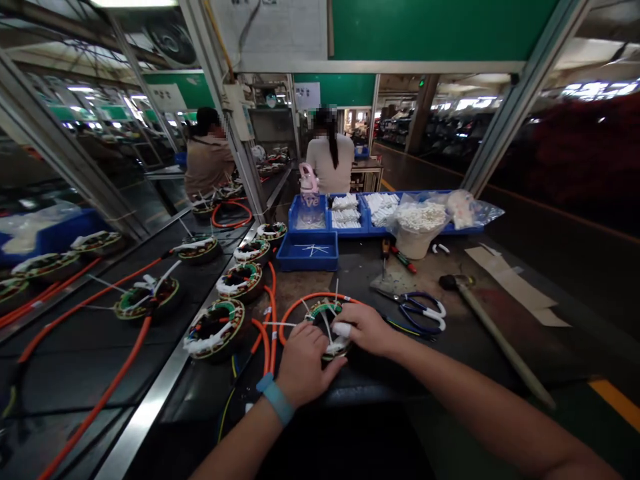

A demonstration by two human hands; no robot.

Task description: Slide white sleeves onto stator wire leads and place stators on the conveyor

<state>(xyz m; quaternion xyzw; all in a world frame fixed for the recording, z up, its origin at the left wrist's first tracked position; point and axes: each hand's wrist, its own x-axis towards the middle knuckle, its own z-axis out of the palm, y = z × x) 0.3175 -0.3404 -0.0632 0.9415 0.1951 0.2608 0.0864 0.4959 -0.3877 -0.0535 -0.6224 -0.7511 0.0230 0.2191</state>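
A ring-shaped wound part [336, 353] with white ties standing up from it lies on the dark bench in front of me, an orange cable looping behind it. My left hand [306, 360], with a blue band at the wrist, rests on its left and near side, fingers bent over the rim. On its right side is my right hand [364, 328], fingers curled at the rim and a white wrap on one digit. Both hands seem to grip the part, though several fingertips are hidden. One long white tie rises between the hands.
Similar rings [215, 328] line the left side beside a metal rail. Blue bins [307, 252] hold white pieces at the back. Scissors [423, 312], a screwdriver [385, 251], a bag-lined tub [415, 243] and a long-handled mallet [500, 337] lie right. Two people sit farther off.
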